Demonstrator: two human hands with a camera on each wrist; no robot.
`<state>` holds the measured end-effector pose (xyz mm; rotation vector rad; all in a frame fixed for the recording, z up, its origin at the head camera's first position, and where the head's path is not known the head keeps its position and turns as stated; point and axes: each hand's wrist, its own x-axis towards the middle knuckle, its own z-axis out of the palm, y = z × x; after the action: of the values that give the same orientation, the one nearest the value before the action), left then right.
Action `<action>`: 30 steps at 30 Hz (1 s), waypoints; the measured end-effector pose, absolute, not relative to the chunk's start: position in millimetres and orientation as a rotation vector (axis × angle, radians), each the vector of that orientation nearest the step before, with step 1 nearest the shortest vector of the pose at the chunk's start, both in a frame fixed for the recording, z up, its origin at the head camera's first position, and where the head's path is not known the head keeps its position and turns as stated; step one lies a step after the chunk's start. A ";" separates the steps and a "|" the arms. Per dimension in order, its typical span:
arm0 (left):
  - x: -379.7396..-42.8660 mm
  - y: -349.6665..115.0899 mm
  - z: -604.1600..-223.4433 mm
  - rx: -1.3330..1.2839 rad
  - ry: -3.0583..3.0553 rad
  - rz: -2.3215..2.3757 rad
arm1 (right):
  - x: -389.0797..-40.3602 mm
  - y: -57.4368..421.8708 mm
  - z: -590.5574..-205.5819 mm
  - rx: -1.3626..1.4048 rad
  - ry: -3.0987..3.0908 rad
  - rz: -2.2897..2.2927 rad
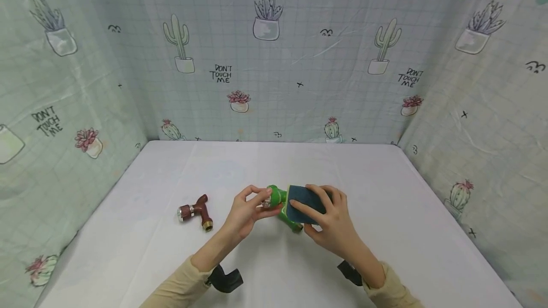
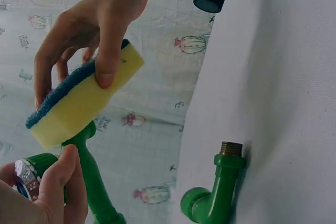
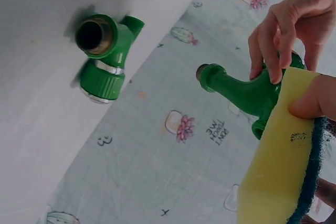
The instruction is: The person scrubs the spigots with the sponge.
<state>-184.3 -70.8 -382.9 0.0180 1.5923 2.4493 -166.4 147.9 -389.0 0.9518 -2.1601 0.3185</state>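
My left hand holds a green faucet by its ribbed knob, lifted above the table. Its brass-threaded end shows in the right wrist view. My right hand grips a sponge, with fingers on the dark blue scouring side and the thumb on the yellow foam. The foam side faces the faucet and sits against it or very close; I cannot tell which. A second green faucet lies on the table, largely hidden in the head view by the hands and sponge.
A brown faucet with a brass end lies on the white table, left of my left hand. Black wrist pieces sit beneath both forearms. Cloth walls printed with cacti border the table at back and sides.
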 end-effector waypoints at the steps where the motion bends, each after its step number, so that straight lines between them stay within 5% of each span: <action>1: -184.7 -71.0 -383.2 0.011 1.575 2.455 | -166.1 149.0 -390.4 0.961 -2.152 0.313; 30: -185.0 -74.7 -383.1 0.288 1.543 1.947 | -183.0 167.3 -390.1 0.957 -1.970 0.932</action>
<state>-185.0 -74.7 -383.1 0.2877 1.5432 1.9468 -183.0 167.3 -390.1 0.9570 -1.9703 0.9317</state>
